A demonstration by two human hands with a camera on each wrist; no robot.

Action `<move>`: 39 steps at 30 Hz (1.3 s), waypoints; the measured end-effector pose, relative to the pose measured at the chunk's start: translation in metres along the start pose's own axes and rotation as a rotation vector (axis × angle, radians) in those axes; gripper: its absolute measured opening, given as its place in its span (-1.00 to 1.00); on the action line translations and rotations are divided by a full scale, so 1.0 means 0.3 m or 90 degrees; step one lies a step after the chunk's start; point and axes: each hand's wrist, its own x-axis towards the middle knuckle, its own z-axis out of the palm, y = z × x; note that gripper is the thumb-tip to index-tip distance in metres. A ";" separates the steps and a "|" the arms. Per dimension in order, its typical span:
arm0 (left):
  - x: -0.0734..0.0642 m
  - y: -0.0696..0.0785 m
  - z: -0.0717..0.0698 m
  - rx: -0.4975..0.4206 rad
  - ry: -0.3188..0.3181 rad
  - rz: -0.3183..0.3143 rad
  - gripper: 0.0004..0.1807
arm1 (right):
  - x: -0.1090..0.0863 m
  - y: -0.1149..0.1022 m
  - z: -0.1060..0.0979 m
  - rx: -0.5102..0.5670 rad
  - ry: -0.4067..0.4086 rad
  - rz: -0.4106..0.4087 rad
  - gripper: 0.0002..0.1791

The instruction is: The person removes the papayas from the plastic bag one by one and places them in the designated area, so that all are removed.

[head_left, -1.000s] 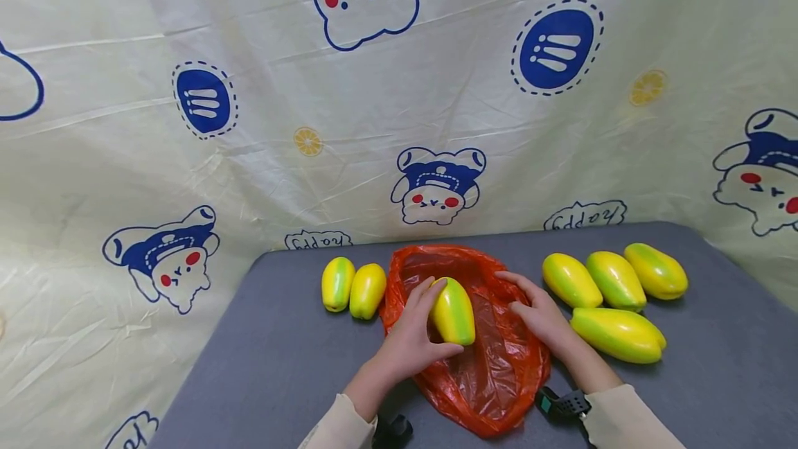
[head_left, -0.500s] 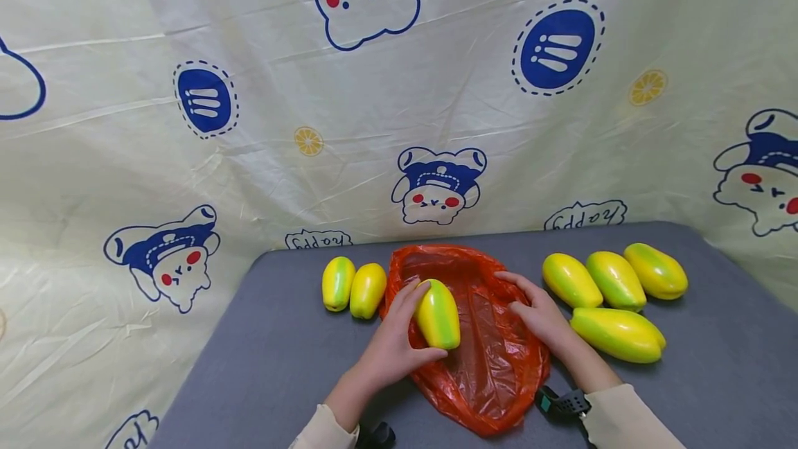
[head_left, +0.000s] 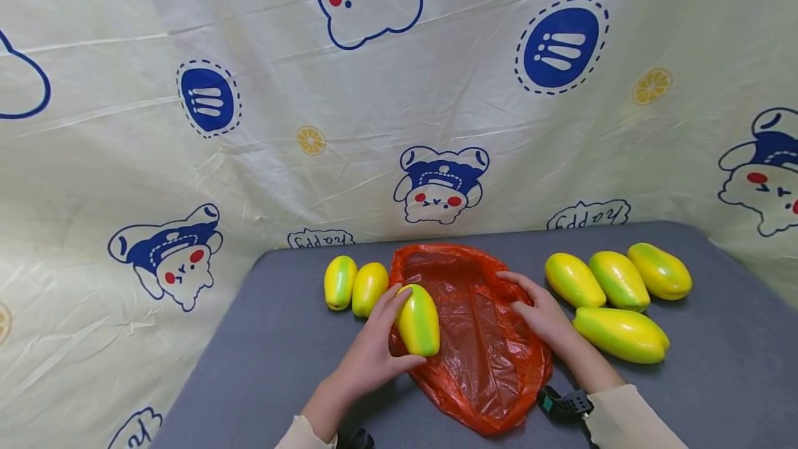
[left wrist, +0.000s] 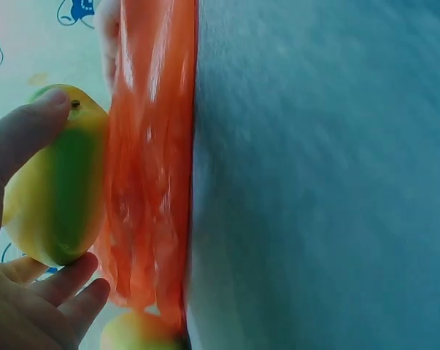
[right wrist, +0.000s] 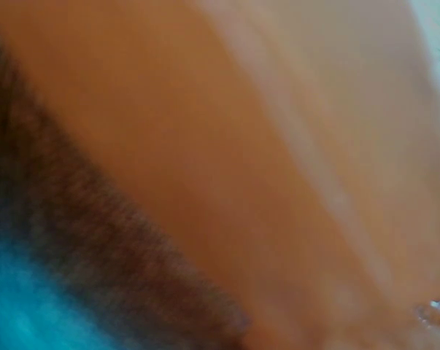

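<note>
My left hand [head_left: 370, 359] holds a yellow-green papaya [head_left: 419, 324] between thumb and fingers, over the left rim of a red plastic bag [head_left: 483, 366]. The left wrist view shows the thumb at one end of this papaya [left wrist: 59, 182] and fingertips at the other, beside the bag's crinkled side [left wrist: 148, 168]. On the bag's right rim, my right hand [head_left: 544, 317] grips the plastic, fingers reaching over into the mouth. The bag lies on the table with its mouth spread wide. Blurred skin of the right hand [right wrist: 220, 160] fills most of the right wrist view.
Two papayas [head_left: 370, 289] stand just left of the bag on the grey table [head_left: 280, 366]. Several more papayas [head_left: 618, 281] lie right of it, one close beside the right forearm. A printed sheet [head_left: 349, 186] hangs behind the table.
My left hand has moved left and toward me with the papaya, from over the bag's middle to its left rim. The right hand and the bag stay in place.
</note>
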 end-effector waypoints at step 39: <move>-0.096 -0.111 -0.079 0.008 -0.014 -0.062 0.08 | -0.002 -0.005 -0.001 0.010 -0.008 -0.007 -0.38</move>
